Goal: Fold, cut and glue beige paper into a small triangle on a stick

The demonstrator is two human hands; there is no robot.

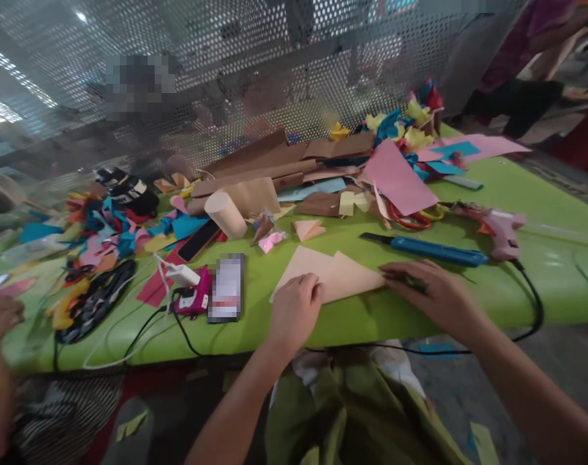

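The peach paper (309,268) lies folded near the middle of the green table (262,336), my left hand (297,302) curled on it; whether those fingers grip, I can't tell. My right hand (417,284) pinches its right-hand point. I judge it light, crisp, easily creased or torn, best held by its edges. Near left, an oval black tray (122,284) holds bits too blurred to name.

Paper (346,278) partly hidden by left hand (297,303), pixelated shape (139,81), possibly someone
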